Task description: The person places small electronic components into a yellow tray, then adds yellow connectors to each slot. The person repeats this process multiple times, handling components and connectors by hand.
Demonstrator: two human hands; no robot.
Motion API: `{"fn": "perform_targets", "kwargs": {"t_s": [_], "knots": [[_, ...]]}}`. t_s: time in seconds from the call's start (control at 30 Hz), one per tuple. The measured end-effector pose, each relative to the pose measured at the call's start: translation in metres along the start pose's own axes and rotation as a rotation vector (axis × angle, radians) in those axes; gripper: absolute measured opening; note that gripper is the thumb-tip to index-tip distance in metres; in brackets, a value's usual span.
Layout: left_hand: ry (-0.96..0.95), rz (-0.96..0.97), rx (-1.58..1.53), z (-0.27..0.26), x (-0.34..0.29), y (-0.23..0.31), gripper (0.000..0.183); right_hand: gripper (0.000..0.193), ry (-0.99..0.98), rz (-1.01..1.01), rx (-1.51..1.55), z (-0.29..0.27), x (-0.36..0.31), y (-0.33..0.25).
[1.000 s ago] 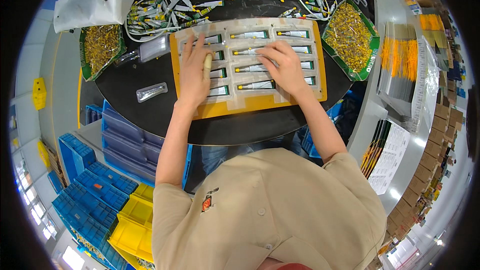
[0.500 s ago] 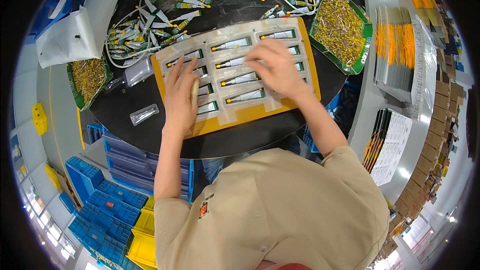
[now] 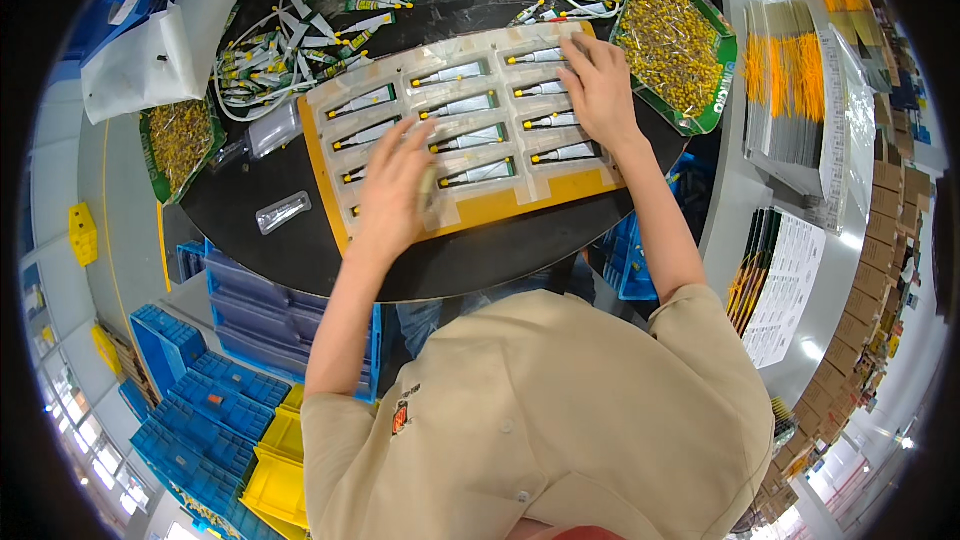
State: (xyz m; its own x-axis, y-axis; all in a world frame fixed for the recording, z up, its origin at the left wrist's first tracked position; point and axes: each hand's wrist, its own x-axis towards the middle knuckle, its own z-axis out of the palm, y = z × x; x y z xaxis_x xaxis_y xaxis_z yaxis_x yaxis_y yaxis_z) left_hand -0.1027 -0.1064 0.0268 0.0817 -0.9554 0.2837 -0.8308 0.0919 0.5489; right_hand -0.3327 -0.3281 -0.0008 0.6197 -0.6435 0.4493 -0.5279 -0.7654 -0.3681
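Observation:
In front of me a yellow-edged tray (image 3: 560, 190) with clear plastic pockets holds small tubes with yellow caps, laid in three columns. My left hand (image 3: 395, 190) is over the left column, fingers spread and a little blurred; something pale yellow shows along its thumb. Part of that column's lower tubes is hidden beneath it. My right hand (image 3: 603, 90) rests its bent, parted fingers at the right column, by the upper tubes (image 3: 537, 56). No object shows in its grasp. The middle column's tubes (image 3: 478, 172) lie uncovered between both hands.
Loose tubes (image 3: 285, 55) are heaped across the far table, partly inside a white cord loop. Green boxes of small yellow-headed pieces stand right (image 3: 680, 45) and left (image 3: 180, 145). A clear plastic blister (image 3: 284, 212) lies at left. Stacked cards (image 3: 785, 90) sit on the right-hand surface.
My right hand has moved from the middle column to the upper right of the tray. My left hand has shifted right and nearer to me. The whole view has shifted slightly.

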Motion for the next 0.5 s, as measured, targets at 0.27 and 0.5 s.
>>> {"fn": "perform_targets", "kwargs": {"t_s": [0.27,0.5], "knots": [[-0.092,0.108,0.051,0.031,0.001,0.029,0.015,0.035,-0.104,-0.156,-0.061,-0.023,-0.007,0.001],[-0.035,-0.044,-0.163,0.035,0.005,0.059,0.021,0.028,-0.287,-0.203,0.493,-0.041,-0.048,-0.073]]}}
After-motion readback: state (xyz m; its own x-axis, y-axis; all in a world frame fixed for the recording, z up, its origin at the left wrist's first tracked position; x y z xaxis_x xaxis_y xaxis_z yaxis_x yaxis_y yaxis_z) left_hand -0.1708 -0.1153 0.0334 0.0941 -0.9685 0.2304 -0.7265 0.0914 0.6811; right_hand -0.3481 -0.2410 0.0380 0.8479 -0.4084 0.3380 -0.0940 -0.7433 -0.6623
